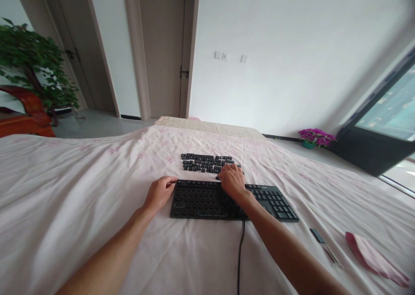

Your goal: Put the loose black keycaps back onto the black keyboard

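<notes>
Because the cloth [191,256] lies wrinkled under the keyboard [199,202], one tug could scatter our loose keys [204,157] at its eleven o'clock | left hand [159,193] touches its ten-o'clock corner, right hand [232,180] bends over keys | both grips: we cannot tell

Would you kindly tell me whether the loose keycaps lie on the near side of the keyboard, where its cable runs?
No, the loose keycaps lie on the sheet beyond the far edge of the keyboard, opposite the cable.
</notes>
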Available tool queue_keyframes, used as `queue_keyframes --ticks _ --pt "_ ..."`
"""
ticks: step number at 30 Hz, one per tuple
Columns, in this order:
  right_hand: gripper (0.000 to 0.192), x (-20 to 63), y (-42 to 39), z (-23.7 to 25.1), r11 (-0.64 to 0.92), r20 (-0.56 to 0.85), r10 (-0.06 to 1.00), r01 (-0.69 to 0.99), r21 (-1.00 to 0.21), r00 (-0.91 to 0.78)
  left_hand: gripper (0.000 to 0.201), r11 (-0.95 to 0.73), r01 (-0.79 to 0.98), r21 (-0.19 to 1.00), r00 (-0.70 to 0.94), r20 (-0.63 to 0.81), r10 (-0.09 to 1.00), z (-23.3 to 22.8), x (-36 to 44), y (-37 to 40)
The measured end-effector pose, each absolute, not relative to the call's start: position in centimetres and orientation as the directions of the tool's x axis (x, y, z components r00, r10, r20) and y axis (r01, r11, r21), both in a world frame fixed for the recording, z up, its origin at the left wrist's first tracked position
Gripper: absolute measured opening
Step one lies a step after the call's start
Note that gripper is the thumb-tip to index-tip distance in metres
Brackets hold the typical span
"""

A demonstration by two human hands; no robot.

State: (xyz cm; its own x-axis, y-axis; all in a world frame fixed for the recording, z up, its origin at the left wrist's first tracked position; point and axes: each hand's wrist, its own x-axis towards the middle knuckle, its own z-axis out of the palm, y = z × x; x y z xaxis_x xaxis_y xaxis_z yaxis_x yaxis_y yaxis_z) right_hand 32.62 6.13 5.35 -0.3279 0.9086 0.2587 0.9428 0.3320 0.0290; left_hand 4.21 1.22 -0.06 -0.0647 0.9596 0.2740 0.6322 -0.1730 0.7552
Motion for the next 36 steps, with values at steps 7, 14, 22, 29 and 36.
queue_keyframes --ticks 7,14,22,29,36 --pt "0.022 31.9 7.5 5.4 0.299 0.202 0.931 0.953 0.053 -0.304 0.029 -0.165 0.634 0.756 -0.071 0.269 0.961 0.1 4.2 1.2" --pt "0.016 31.4 8.5 6.2 0.311 0.105 0.941 0.943 0.115 -0.323 0.03 -0.162 0.632 0.757 -0.06 0.257 0.964 -0.1 4.2 1.4" --pt "0.02 31.0 8.3 6.5 0.378 0.11 0.907 0.902 0.21 -0.406 0.03 -0.151 0.625 0.766 -0.068 0.247 0.967 0.0 4.2 1.3" --pt "0.023 33.7 6.0 7.1 0.377 0.249 0.899 0.926 -0.02 -0.361 0.029 -0.162 0.624 0.764 -0.06 0.253 0.965 0.0 4.2 1.2" --pt "0.024 34.8 3.6 5.9 0.428 0.3 0.871 0.901 -0.07 -0.39 0.028 -0.171 0.629 0.759 -0.06 0.267 0.962 -0.3 4.2 1.3"
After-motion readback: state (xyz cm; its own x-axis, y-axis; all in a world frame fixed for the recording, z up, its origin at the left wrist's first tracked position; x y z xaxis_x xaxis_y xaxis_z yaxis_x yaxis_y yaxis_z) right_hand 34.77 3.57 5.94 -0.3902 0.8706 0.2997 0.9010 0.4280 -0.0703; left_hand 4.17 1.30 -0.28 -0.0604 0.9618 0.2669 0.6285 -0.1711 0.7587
